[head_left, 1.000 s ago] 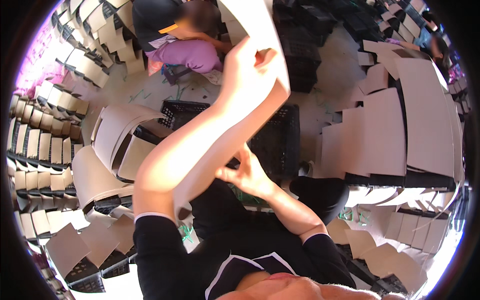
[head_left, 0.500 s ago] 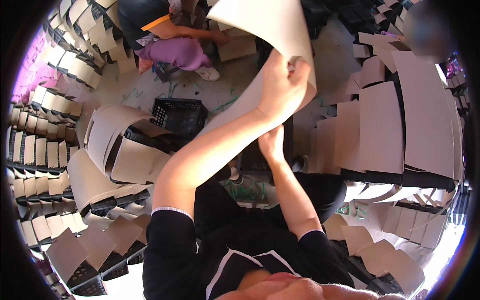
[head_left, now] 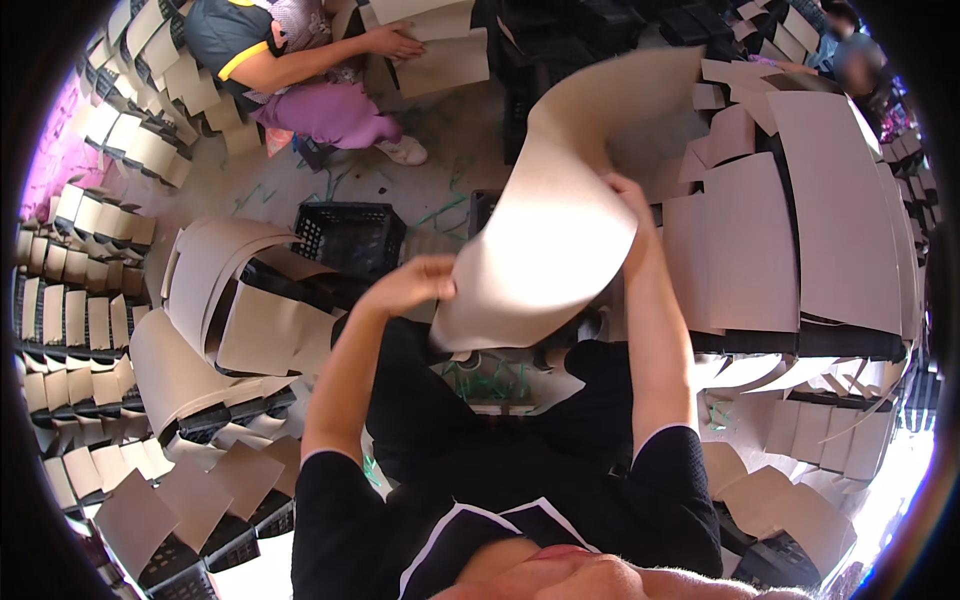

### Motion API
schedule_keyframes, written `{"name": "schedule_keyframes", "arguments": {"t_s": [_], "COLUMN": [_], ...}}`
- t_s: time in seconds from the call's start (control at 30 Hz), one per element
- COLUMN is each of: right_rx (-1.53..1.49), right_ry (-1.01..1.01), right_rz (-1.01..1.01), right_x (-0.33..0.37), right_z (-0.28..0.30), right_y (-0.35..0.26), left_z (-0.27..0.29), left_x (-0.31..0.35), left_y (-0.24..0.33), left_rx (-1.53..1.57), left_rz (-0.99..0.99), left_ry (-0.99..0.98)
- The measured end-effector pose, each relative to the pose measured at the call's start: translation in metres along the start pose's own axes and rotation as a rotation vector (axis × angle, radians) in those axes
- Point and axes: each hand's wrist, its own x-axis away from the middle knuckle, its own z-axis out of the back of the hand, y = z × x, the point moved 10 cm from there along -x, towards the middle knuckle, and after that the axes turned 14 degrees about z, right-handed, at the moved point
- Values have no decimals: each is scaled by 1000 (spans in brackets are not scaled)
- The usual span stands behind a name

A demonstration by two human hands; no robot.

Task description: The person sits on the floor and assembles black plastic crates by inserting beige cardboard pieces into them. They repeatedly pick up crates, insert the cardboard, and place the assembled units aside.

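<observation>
A large, pale beige sheet (head_left: pixel 550 220), thin and flexible, curves in front of me. Its far end bends up and to the right, slightly smeared by motion. My left hand (head_left: pixel 412 284) pinches the sheet's left edge near its lower end. At the right edge, higher up, my right hand (head_left: pixel 632 212) is closed on the same sheet, its fingers partly hidden. Under the sheet, the edge of a black crate (head_left: pixel 482 208) shows only in part.
A black plastic crate (head_left: pixel 348 238) stands on the floor to the left. Crates with beige sheets (head_left: pixel 255 300) flank me, with more stacked sheets (head_left: pixel 750 240) at right. Green strap scraps (head_left: pixel 440 215) litter the floor. A co-worker (head_left: pixel 300 80) handles sheets at the far left.
My left hand has come back from the far right to the sheet's left edge. My right hand has moved up and right. The sheet has swung round and curled; the co-worker's hand has risen.
</observation>
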Motion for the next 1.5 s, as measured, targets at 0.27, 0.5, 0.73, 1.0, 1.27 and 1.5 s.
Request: {"name": "schedule_keyframes", "arguments": {"t_s": [0.27,0.5,0.73,1.0,1.27,1.5], "right_rx": [17,52,802,666,808,763], "right_ry": [7,-214,-179,71,92,67], "right_rz": [-166,-182,-58,151,352,262], "right_x": [21,143,198,194,202,199], "right_z": [1,7,86,109,99,104], "right_y": [83,85,124,148,146,155], "left_z": [-55,-50,-33,-47,-141,-136], "left_x": [24,19,-32,26,-42,-54], "left_y": [-76,-49,-49,-60,-186,-184], "left_rx": [530,274,246,-317,-87,23], "left_rz": [120,-210,-140,-364,27,26], "left_ry": [370,685,631,1135,635,614]}}
